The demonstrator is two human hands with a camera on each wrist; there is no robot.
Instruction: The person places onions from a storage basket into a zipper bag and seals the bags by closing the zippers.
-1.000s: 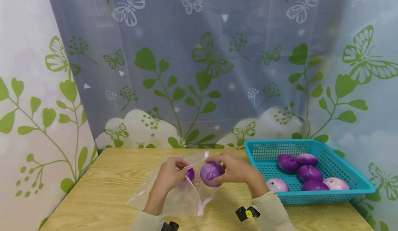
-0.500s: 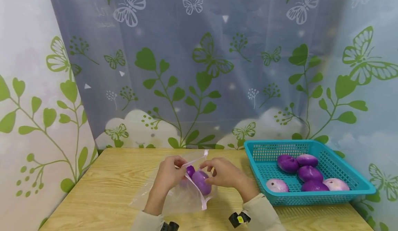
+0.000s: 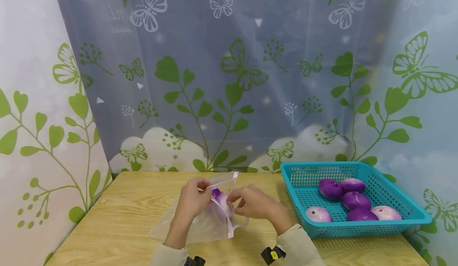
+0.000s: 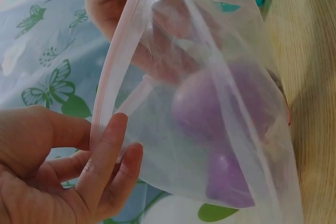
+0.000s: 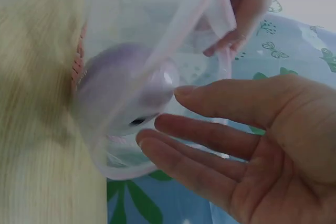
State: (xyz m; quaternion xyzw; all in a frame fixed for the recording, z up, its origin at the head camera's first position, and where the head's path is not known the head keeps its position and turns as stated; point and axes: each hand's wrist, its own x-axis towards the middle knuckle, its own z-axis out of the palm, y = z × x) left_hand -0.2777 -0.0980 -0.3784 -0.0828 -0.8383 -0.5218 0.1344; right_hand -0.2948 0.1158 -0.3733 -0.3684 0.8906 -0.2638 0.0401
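A clear zip bag (image 3: 200,228) with a pale pink rim lies on the table in the head view. My left hand (image 3: 191,200) pinches its rim between thumb and fingers, keeping the mouth apart, as the left wrist view also shows. Inside the bag is a light purple onion (image 5: 126,85), seen through the film. A darker purple onion (image 4: 228,177) lies beside it, partly covered. At the mouth is my right hand (image 3: 255,202), its fingers loosely extended beside the lighter onion and gripping nothing. Whether the thumb tip still touches that onion, I cannot tell.
A turquoise basket (image 3: 372,228) stands to the right on the wooden table (image 3: 121,210), holding several purple and pale onions (image 3: 361,214). Behind the table hangs a patterned curtain (image 3: 200,59) with leaves and butterflies.
My right hand has moved left, bringing the light purple onion from outside the mouth into the bag, and its fingers have let go. The left hand keeps its pinch on the rim.
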